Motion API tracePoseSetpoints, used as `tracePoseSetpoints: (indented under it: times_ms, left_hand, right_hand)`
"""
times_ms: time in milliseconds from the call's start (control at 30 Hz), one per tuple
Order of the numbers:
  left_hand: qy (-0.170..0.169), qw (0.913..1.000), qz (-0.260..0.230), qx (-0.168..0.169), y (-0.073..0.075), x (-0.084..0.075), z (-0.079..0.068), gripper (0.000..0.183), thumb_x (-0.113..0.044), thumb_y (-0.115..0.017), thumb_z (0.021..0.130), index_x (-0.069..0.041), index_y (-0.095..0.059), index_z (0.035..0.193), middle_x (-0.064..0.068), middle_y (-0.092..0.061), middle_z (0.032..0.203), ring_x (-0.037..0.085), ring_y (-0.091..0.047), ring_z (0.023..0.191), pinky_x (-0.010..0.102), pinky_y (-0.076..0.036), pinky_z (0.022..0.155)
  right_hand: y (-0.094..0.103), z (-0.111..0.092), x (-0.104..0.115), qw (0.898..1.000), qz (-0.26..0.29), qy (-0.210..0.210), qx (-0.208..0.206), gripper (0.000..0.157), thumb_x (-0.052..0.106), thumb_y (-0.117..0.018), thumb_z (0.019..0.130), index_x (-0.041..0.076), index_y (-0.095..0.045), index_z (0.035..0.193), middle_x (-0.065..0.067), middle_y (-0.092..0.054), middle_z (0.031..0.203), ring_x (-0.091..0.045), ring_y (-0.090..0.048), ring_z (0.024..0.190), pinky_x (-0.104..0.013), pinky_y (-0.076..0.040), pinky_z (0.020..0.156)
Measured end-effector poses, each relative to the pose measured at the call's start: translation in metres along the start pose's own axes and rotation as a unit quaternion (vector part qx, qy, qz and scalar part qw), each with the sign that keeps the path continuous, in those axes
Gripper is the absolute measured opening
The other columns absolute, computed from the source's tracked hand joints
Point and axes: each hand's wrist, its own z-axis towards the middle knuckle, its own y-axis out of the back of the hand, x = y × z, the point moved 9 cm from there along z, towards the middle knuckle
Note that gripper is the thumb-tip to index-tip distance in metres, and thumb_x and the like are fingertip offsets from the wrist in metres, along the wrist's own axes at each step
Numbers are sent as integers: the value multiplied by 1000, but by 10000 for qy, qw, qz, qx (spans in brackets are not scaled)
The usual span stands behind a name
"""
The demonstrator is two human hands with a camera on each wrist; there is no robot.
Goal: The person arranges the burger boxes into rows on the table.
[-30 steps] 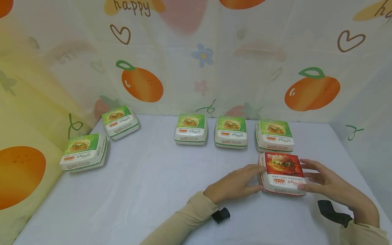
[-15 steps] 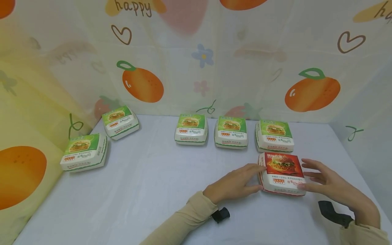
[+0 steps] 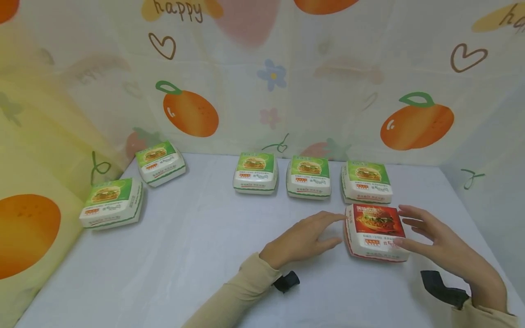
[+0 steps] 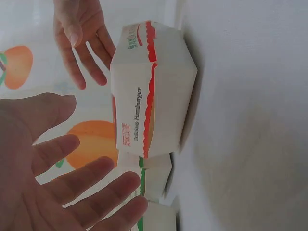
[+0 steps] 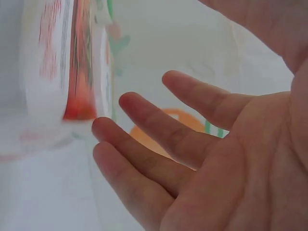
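A red-topped hamburger box [image 3: 377, 233] lies closed on the white table, at the right in the head view. My left hand [image 3: 302, 239] is at its left side, fingers spread; the left wrist view shows a gap between that hand [image 4: 72, 168] and the box's side [image 4: 137, 106]. On the other side is my right hand [image 3: 447, 246], its fingers spread beside the box's right edge. In the right wrist view the palm and fingers of this hand [image 5: 207, 154] hold nothing, and the box [image 5: 43, 72] is blurred beyond the fingertips.
Just behind the red box stands a green-topped hamburger box [image 3: 366, 182], with two more, a middle one [image 3: 309, 177] and a left one [image 3: 255, 174], in a row. Two others, a rear box [image 3: 161, 164] and a front box [image 3: 111, 204], stand at the table's left edge. A printed curtain [image 3: 320, 91] hangs behind.
My left hand has drawn back leftward from the red box, opening a gap. My right hand has risen slightly off its right edge. The boxes stay where they were.
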Motion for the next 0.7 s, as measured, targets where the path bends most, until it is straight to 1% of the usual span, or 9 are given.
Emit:
tracePoseSetpoints:
  times_ms: [67,133,200,267,333,400,533,633,700]
  left_hand:
    - [29,10000,-17,-61,5,3,-5,52,-35,-55,102,-24,-41,151,-7,-48,151,7,-44,140,28,-40,114]
    - [62,9999,-40,-127,9,6,-10,52,-36,-55,102,-24,-42,150,-7,-48,150,8,-44,139,28,-41,114]
    - [99,9997,-28,-202,14,10,-16,51,-36,-55,102,-24,-42,150,-7,-49,149,8,-45,139,29,-41,114]
    - [145,9995,11,-288,19,14,-22,51,-36,-56,101,-24,-43,149,-7,-50,148,8,-47,137,30,-42,113]
    - [157,9991,68,-379,23,17,-27,50,-36,-56,101,-23,-44,148,-6,-51,147,9,-48,136,30,-43,112]
    - [166,9987,132,-454,28,20,-32,50,-35,-56,101,-22,-45,148,-5,-52,146,10,-49,135,31,-44,112]
    - [192,9978,209,-595,36,27,-42,49,-35,-56,101,-22,-46,147,-4,-53,145,11,-50,135,33,-44,111]
    - [223,9972,195,-687,41,31,-49,48,-33,-57,101,-21,-46,147,-3,-53,145,12,-50,135,34,-45,111]
    - [261,9968,179,-735,45,33,-53,48,-33,-57,101,-20,-47,146,-3,-53,145,12,-50,135,34,-45,111]
  right_hand:
    - [-2,1,8,9999,9,122,-41,80,28,-71,92,1,-25,152,-31,-34,151,-53,-39,128,-72,-38,99]
    - [-3,2,16,9997,0,230,-80,79,28,-72,91,2,-28,152,-28,-37,150,-51,-41,129,-64,-43,101]
    - [-5,3,22,9995,18,304,-104,78,29,-72,91,4,-30,152,-25,-39,150,-50,-42,130,-43,-51,102]
    - [-7,4,29,9991,7,409,-147,76,29,-72,91,6,-33,151,-22,-42,149,-46,-43,130,-21,-50,96]
    - [-10,4,37,9987,45,489,-158,74,29,-72,91,8,-35,151,-21,-43,149,-44,-44,129,-18,-49,95]
    - [-13,6,45,9984,77,539,-174,73,30,-72,91,9,-36,151,-20,-43,150,-42,-45,130,-10,-43,92]
    - [-18,10,62,9974,186,669,-183,72,31,-72,91,12,-38,151,-18,-42,152,-40,-47,130,-9,-43,94]
    - [-24,14,75,9961,314,799,-188,70,30,-72,91,12,-38,151,-18,-42,152,-42,-45,133,-37,-49,105]
    - [-28,17,83,9952,399,875,-190,68,29,-72,92,12,-40,150,-19,-42,151,-43,-43,134,-60,-45,104]
